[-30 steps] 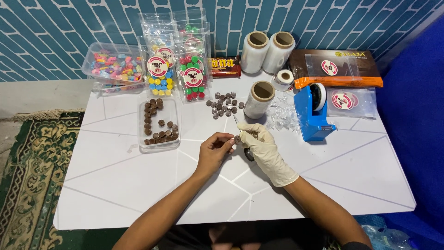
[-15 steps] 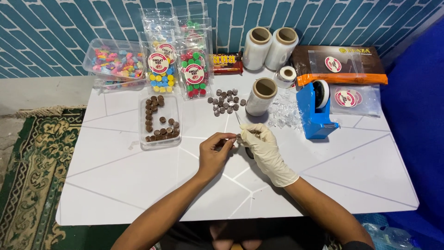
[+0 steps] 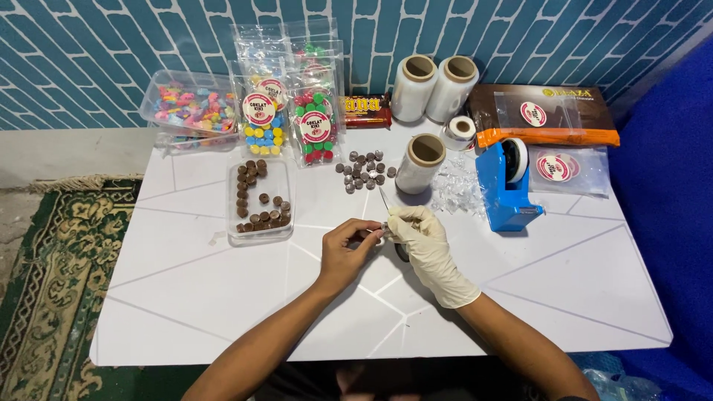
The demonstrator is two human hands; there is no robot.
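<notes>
White table (image 3: 186, 297) — both hands' fingers pinch one small round film-wrapped chocolate (image 3: 383, 232).

Three film rolls (image 3: 420, 162), one tape dispenser (image 3: 505, 187), perhaps three candy bags (image 3: 316, 119).

Both forearms reach forward and angle inward, so the hands meet fingertip to fingertip. The bare left hand (image 3: 347, 249) pinches with thumb and fingers curled. The gloved right hand (image 3: 422, 239) pinches opposite it.

Blue tape dispenser (image 3: 506, 186), three film rolls (image 3: 420, 163), patterned green rug (image 3: 44, 282).
</notes>
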